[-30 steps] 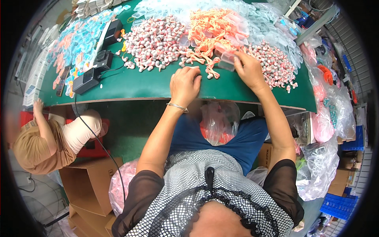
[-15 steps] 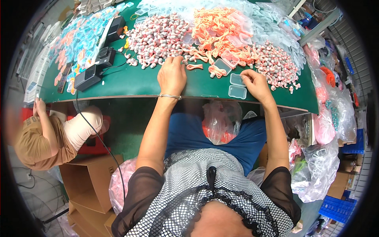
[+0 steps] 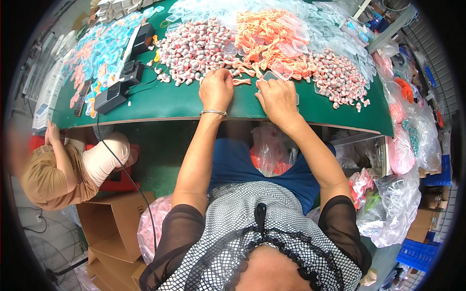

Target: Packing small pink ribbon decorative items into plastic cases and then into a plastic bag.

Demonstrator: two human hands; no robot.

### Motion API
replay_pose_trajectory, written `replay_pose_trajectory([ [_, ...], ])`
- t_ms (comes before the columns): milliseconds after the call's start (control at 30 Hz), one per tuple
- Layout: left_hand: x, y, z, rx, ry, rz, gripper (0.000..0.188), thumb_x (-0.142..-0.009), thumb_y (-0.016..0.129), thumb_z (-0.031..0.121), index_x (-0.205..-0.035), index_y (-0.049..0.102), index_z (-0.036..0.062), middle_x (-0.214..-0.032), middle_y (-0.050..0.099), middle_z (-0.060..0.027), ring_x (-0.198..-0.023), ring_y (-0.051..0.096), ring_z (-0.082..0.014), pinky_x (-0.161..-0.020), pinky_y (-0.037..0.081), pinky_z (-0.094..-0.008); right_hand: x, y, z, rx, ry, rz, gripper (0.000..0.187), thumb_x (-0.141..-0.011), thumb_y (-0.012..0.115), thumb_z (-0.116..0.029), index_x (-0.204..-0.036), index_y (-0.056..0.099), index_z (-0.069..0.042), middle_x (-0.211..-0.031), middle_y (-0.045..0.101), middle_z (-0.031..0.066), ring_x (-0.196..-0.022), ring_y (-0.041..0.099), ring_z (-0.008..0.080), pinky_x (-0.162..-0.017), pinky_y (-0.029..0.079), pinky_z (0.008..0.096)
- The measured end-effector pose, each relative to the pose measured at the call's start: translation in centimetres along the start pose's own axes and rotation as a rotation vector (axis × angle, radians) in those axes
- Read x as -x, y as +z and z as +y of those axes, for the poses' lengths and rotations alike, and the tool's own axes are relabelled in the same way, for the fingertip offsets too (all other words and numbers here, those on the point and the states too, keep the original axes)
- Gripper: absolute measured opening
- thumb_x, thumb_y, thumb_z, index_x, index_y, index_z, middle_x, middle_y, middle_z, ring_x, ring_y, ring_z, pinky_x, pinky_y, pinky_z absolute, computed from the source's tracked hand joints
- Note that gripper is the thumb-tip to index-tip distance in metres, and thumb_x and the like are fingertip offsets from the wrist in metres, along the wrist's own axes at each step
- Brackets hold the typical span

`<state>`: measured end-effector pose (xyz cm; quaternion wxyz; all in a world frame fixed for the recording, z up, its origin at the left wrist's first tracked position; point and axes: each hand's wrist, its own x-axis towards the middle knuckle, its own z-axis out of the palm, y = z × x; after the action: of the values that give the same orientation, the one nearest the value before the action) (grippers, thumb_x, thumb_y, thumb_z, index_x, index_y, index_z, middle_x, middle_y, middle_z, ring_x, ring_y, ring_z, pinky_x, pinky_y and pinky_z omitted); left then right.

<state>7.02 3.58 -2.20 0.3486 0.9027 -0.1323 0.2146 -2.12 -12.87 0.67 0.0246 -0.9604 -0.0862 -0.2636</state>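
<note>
My left hand rests at the near edge of a heap of grey-and-pink striped earbud-like pieces. Its fingers are bent together, and whatever is between the fingertips is hidden. Just right of it lies a tied bundle of orange cord. My right hand is curled palm down on the table, fingertips touching the spot where a cord bundle lay; what it grips is covered. Beyond its knuckles shows a clear plastic case. Part of another clear case sticks out beside the hand.
Orange cords lie heaped on the green table, with a second striped heap to the right. Black boxes with a cable stand at left, near blue cases. A seated person is at far left.
My right hand has moved left from the clear cases to where the cord bundle with a striped piece lay, and now covers it. My left hand has shifted slightly right.
</note>
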Motion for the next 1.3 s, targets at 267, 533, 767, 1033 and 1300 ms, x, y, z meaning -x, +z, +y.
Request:
replay_pose_trajectory([
  [267, 0.8, -0.8, 0.1, 0.402, -0.046, 0.096, 0.011, -0.081, 0.073, 0.01, -0.091, 0.071, 0.0089, -0.085, 0.068, -0.007, -0.061, 0.061, -0.0193, -0.061, 0.05, -0.034, 1.3, 0.7, 0.7, -0.169, 0.043, 0.134, 0.016, -0.077, 0.071, -0.013, -0.093, 0.068, -0.012, -0.081, 0.063, 0.0055, -0.08, 0.063, 0.025, -0.071, 0.044, 0.0417],
  [533, 3.2, -0.7, 3.1, 0.618, 0.024, -0.052, 0.014, -0.081, 0.073, 0.005, -0.095, 0.072, 0.0055, -0.091, 0.07, -0.0075, -0.062, 0.061, -0.0147, -0.062, 0.051, -0.0298, 4.4, -4.1, 3.8, -0.664, 0.393, 0.043, 0.02, -0.082, 0.067, -0.001, -0.101, 0.07, -0.004, -0.09, 0.065, 0.0091, -0.075, 0.065, 0.0179, -0.066, 0.052, 0.0292],
  [767, 2.8, 1.2, 3.5, 0.637, -0.019, -0.208, 0.011, -0.088, 0.07, 0.004, -0.099, 0.07, 0.0004, -0.091, 0.069, -0.0018, -0.076, 0.065, -0.0067, -0.069, 0.053, -0.0232, 6.2, -4.5, 4.4, -0.674, 0.384, 0.08, 0.016, -0.082, 0.069, -0.001, -0.098, 0.07, -0.004, -0.086, 0.066, 0.0089, -0.076, 0.066, 0.0184, -0.064, 0.051, 0.0287],
  [1033, 5.5, -0.3, 6.3, 0.779, 0.113, -0.444, 0.011, -0.086, 0.072, 0.005, -0.097, 0.07, 0.0023, -0.089, 0.068, -0.0051, -0.076, 0.065, -0.0103, -0.069, 0.052, -0.0251, 7.1, -4.2, 4.2, -0.632, 0.418, 0.016, 0.011, -0.081, 0.074, -0.012, -0.091, 0.071, -0.009, -0.082, 0.066, 0.0022, -0.075, 0.065, 0.0178, -0.072, 0.045, 0.0332],
  [1300, 6.1, 0.3, 8.3, 0.42, 0.423, -0.398, 0.01, -0.079, 0.072, 0.008, -0.088, 0.069, 0.0061, -0.087, 0.061, -0.0106, -0.086, 0.06, -0.0311, -0.075, 0.05, -0.0415, 7.8, -3.6, 4.0, -0.285, 0.291, 0.069, 0.007, -0.081, 0.072, -0.018, -0.087, 0.07, -0.014, -0.081, 0.063, -0.0003, -0.084, 0.061, 0.0216, -0.082, 0.038, 0.0402],
])
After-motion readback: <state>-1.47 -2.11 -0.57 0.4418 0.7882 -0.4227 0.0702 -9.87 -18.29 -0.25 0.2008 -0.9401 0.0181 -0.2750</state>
